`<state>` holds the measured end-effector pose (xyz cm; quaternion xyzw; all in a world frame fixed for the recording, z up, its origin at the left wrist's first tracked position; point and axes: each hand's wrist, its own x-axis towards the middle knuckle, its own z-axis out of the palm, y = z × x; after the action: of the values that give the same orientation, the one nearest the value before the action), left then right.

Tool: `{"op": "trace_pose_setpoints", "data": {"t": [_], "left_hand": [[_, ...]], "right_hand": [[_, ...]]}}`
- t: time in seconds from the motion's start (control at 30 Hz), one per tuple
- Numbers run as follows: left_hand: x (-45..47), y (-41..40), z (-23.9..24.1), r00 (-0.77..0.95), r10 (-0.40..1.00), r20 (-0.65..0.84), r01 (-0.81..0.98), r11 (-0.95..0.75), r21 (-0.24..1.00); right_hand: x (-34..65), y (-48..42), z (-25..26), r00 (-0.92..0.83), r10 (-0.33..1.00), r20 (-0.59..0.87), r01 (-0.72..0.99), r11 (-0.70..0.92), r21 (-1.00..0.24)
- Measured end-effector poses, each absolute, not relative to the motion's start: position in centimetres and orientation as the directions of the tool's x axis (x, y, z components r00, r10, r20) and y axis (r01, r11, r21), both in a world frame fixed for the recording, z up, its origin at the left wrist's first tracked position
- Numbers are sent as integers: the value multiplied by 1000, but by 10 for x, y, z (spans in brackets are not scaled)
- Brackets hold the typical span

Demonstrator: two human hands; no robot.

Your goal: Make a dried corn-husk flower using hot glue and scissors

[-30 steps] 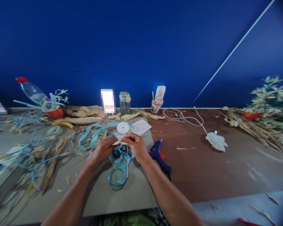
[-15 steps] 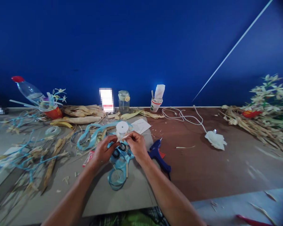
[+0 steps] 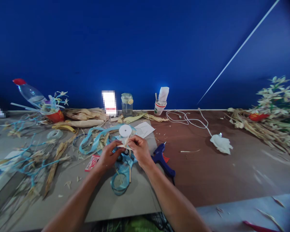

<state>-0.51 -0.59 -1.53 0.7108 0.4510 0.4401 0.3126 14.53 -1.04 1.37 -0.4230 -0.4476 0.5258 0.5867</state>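
Note:
Both hands meet over the middle of the table, pinching a small pale strip (image 3: 123, 146) that looks like dried husk. My left hand (image 3: 110, 154) is closed on its left end, my right hand (image 3: 139, 149) on its right end. Just beyond the fingertips stands a white spool (image 3: 125, 130). Under the hands lie light-blue ribbon (image 3: 119, 183) and dark-handled scissors (image 3: 119, 158), partly covered by my fingers. To the right of my right wrist rests a blue glue gun (image 3: 163, 159). A red-and-white packet (image 3: 92, 163) lies by my left wrist.
Blue-wrapped stems (image 3: 36, 172) and dried husks (image 3: 83, 114) spread over the left side. A lidded jar (image 3: 127, 104) and a paper cup (image 3: 160, 108) stand along the wall. A white cable (image 3: 203, 120) runs to a crumpled white bundle (image 3: 221, 144). White flowers (image 3: 277, 96) stand far right.
My fingers have shifted slightly on the pale strip, and the right fingertips now fold or twist its end upward. The left hand has moved down a little, and more of the packet shows.

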Motion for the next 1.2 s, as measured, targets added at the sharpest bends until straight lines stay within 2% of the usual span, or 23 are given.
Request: {"op": "trace_pose_setpoints", "data": {"t": [0.17,0.33,0.63,0.87,1.2], "left_hand": [[-6,-3,-18,106,942,317,330,-334,883],[-5,-3,-18,170,925,339,297,-376,878],[3,-5,-11,175,956,237,170,-267,949],[6,-6,-13,105,970,220,165,-235,958],[5,-8,-12,127,965,230,126,-246,961]], "right_hand": [[146,-12,14,52,993,110,-164,117,-979],[145,-11,12,59,989,135,-150,143,-978],[144,-11,9,87,987,138,-141,149,-979],[141,-10,4,106,989,100,-185,118,-976],[143,-12,13,57,998,41,-270,55,-961]]}}
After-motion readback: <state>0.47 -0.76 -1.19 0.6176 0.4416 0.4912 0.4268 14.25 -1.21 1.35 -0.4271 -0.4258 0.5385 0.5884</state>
